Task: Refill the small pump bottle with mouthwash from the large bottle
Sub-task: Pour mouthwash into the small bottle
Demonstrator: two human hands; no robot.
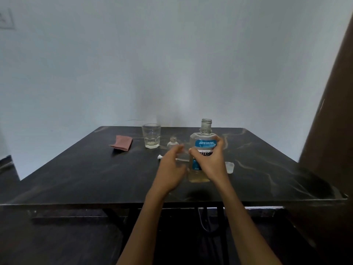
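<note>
right hand (209,159) wrapped around the uncapped clear large mouthwash bottle with blue label (203,142), upright on the dark marbled table (76,175).
left hand (172,167) loosely spread, empty, in front of the small clear open-necked bottle (172,143).

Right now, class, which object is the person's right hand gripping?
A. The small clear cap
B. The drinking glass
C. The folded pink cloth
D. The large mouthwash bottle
D: the right hand is wrapped around the large mouthwash bottle at its blue label, while the drinking glass, folded pink cloth and small clear cap sit untouched on the table.
</note>
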